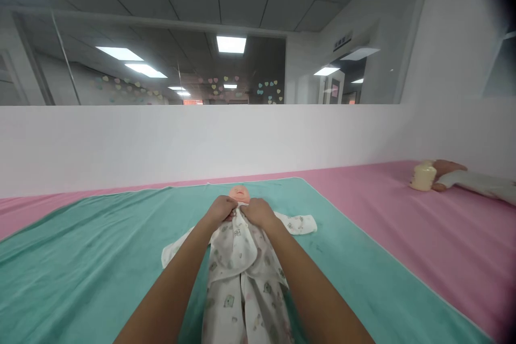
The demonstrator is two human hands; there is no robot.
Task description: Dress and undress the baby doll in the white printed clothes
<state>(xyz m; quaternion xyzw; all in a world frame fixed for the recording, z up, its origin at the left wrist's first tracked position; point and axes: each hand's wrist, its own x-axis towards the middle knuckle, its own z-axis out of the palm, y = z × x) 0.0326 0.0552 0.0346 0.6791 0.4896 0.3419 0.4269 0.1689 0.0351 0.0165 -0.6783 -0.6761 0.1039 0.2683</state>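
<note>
A baby doll (240, 192) lies on its back on a green blanket (121, 236), its head at the far end. It wears a white patterned baby top (234, 250) with both sleeves spread out sideways, and matching trousers (226, 306) below. My left hand (222, 208) and my right hand (258, 212) are close together at the top's neckline, just under the doll's chin. The fingers of each are closed on the edges of the collar. My forearms cover part of both sleeves. The top's front panels overlap over the doll's chest.
Pink cloth (374, 193) shows around the blanket's far and right edges. At the far right stand a cream bottle (423, 176) and, beside it, what looks like another person's hand (449, 166) with a pale sleeve (479, 183). A white wall (201, 140) with glass above closes off the back.
</note>
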